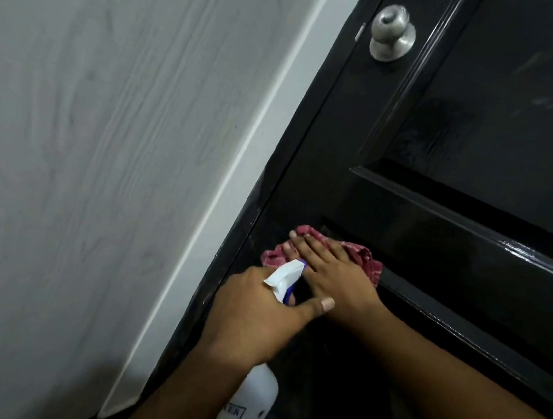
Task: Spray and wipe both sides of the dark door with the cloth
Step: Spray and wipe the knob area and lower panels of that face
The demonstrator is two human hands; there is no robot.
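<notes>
A: Which step is this?

B: Wiping, I'd say. The right hand [333, 271] lies flat, fingers straight, pressing the red cloth [370, 263] against the door [439, 221], close to its edge, at about 5 o'clock from the middle of the view. The cloth sits just below the cross rail, at the top corner of the lower panel.

A: And the other hand?

B: The left hand [256, 314] is wrapped round the neck of the spray bottle [256, 400], thumb sticking out toward 3 o'clock. It sits at 6 o'clock, and the nozzle points toward 1 o'clock at the cloth. I can't tell whether a finger is on the trigger.

A: How far along is the job?

B: Early, by my guess. Whitish streaks show on the upper panel at 2 o'clock, well right of the knob [393, 33], so that part probably needs another pass. Only this one face shows; the other side's state is unknown.

A: What does the next move need?

B: Firm strokes along the panel grooves, then spraying the lower panel.

A: Any writing?

B: A boxed label on the bottle, its top line ending in something like "ER". The rest is too blurred to read.
</notes>
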